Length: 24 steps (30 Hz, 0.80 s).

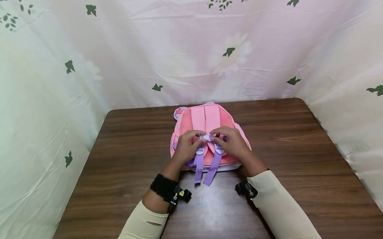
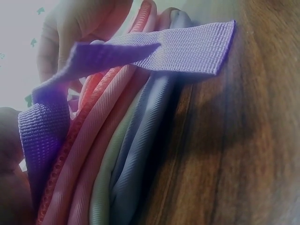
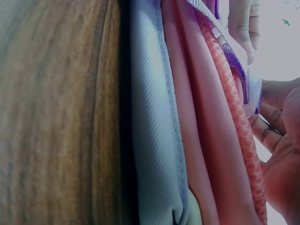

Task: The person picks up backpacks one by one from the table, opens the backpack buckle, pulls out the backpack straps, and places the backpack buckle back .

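A small pink backpack (image 1: 205, 117) lies on the table with its shoulder straps facing up. Across the straps sits a pale buckle (image 1: 207, 137) on purple webbing. My left hand (image 1: 188, 145) pinches the buckle's left side between thumb and fingers. From the other side my right hand (image 1: 233, 142) pinches its right end. Two loose purple strap ends (image 1: 214, 168) hang toward the front edge of the bag. In the left wrist view a purple strap (image 2: 187, 49) crosses the bag's layered side. The right wrist view shows the bag's grey-blue edge (image 3: 157, 117) close up; fingers partly hide the buckle.
The bag rests near the back of a dark wooden table (image 1: 141, 136). A round tag (image 1: 179, 113) sticks out at its upper left corner. Pale cloth (image 1: 182, 45) with leaf and flower prints hangs behind and at both sides.
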Each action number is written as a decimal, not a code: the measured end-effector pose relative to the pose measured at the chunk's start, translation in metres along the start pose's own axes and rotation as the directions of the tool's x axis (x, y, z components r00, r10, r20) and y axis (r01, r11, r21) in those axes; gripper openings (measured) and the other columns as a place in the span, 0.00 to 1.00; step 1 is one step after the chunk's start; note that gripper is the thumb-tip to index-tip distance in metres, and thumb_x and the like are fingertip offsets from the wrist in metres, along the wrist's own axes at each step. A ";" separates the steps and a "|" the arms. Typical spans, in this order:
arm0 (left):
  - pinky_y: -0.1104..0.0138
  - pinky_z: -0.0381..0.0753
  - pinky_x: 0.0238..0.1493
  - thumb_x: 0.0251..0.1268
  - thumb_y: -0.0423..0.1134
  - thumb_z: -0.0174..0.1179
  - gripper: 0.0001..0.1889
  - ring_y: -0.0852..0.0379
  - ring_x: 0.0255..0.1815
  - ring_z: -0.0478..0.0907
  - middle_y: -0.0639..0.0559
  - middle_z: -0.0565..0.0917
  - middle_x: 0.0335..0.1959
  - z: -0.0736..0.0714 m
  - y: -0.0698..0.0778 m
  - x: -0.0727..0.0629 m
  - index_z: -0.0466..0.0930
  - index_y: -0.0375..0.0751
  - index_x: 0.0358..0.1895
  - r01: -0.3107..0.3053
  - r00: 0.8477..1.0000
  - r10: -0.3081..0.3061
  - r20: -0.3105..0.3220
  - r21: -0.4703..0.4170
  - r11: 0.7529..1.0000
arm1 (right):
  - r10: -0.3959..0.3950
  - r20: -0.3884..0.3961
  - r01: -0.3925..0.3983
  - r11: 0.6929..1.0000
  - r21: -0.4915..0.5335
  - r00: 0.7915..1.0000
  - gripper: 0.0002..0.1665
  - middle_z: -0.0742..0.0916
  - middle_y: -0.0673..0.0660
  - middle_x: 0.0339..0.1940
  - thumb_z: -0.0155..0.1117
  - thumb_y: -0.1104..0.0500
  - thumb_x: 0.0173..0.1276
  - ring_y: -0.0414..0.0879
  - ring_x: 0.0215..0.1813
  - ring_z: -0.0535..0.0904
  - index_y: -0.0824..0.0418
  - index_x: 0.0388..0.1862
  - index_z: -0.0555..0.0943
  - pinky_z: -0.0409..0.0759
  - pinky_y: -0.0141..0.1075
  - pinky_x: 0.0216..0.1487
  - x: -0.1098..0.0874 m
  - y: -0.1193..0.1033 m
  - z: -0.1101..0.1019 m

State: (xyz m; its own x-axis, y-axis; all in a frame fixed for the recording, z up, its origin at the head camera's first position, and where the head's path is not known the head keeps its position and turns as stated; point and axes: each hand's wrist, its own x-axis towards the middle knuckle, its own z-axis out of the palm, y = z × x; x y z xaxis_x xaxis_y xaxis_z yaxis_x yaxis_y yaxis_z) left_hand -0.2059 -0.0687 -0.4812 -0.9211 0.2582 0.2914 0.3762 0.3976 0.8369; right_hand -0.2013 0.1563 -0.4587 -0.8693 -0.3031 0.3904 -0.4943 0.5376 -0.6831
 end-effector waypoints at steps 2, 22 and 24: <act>0.63 0.73 0.47 0.76 0.37 0.71 0.11 0.43 0.49 0.81 0.46 0.91 0.51 0.000 0.000 0.000 0.91 0.44 0.57 0.002 1.000 -0.002 -0.002 0.000 1.000 | 0.004 0.003 -0.004 1.000 -0.004 1.000 0.13 0.94 0.63 0.47 0.77 0.69 0.70 0.54 0.43 0.87 0.64 0.53 0.92 0.86 0.51 0.47 0.000 -0.001 -0.001; 0.59 0.78 0.52 0.74 0.38 0.72 0.12 0.44 0.53 0.83 0.46 0.91 0.53 0.001 -0.001 -0.004 0.92 0.44 0.56 0.010 1.000 -0.010 -0.009 -0.027 1.000 | -0.016 -0.018 0.016 1.000 0.007 1.000 0.09 0.94 0.61 0.49 0.77 0.70 0.69 0.56 0.52 0.90 0.64 0.47 0.93 0.88 0.54 0.55 -0.002 -0.001 0.002; 0.58 0.79 0.54 0.74 0.38 0.72 0.12 0.43 0.54 0.83 0.46 0.92 0.53 0.001 -0.001 -0.003 0.92 0.44 0.56 0.002 1.000 -0.002 -0.007 -0.022 1.000 | -0.015 -0.022 0.015 1.000 0.007 1.000 0.08 0.94 0.61 0.48 0.78 0.69 0.69 0.56 0.52 0.90 0.63 0.46 0.93 0.88 0.53 0.55 -0.002 -0.001 0.003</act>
State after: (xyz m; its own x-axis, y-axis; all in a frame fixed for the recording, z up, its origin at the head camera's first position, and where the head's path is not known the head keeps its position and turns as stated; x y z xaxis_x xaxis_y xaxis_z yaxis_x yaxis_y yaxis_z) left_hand -0.2035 -0.0691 -0.4837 -0.9226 0.2509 0.2930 0.3721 0.3782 0.8477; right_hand -0.1994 0.1539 -0.4607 -0.8617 -0.2933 0.4141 -0.5071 0.5275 -0.6817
